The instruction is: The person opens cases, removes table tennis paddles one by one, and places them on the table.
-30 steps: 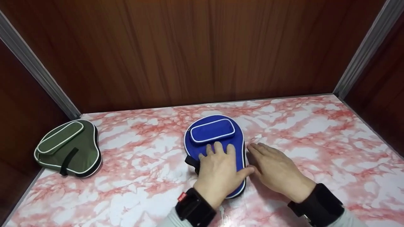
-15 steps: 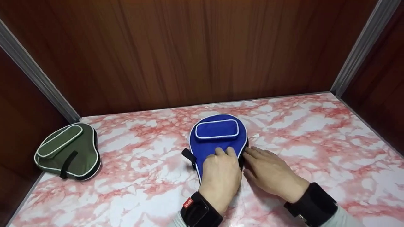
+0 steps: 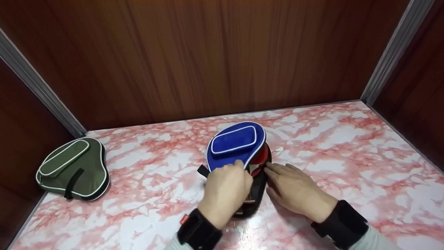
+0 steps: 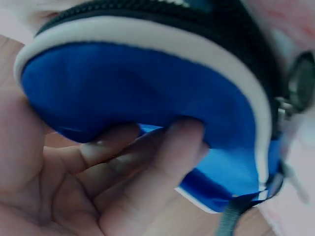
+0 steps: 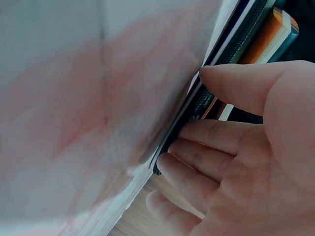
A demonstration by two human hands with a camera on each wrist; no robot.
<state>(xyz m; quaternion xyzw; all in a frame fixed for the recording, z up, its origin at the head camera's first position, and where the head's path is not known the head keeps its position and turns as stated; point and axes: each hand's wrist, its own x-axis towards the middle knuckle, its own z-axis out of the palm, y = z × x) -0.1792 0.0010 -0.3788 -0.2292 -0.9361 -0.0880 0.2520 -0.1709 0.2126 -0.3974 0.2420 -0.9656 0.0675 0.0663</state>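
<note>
A blue table tennis bat case (image 3: 234, 139) with white piping lies partly unzipped near the middle of the table. My left hand (image 3: 226, 189) grips the near part of its lid (image 4: 142, 88) and holds it raised and folded toward the left. Under the lid a red bat (image 3: 261, 155) shows in the black lower half, and in the right wrist view its wooden handle (image 5: 266, 39) sticks out. My right hand (image 3: 300, 191) rests its nearly straight fingers (image 5: 197, 174) along the right side of the lower half.
A green bat case (image 3: 74, 166) with a black strap lies at the table's left edge. Dark wood panels (image 3: 194, 62) enclose the back and both sides of the red-and-white marbled table (image 3: 149, 194).
My left hand has gone from lying flat on the case to gripping its lid and lifting it leftward, uncovering the bat. My right hand has moved slightly in against the case's side.
</note>
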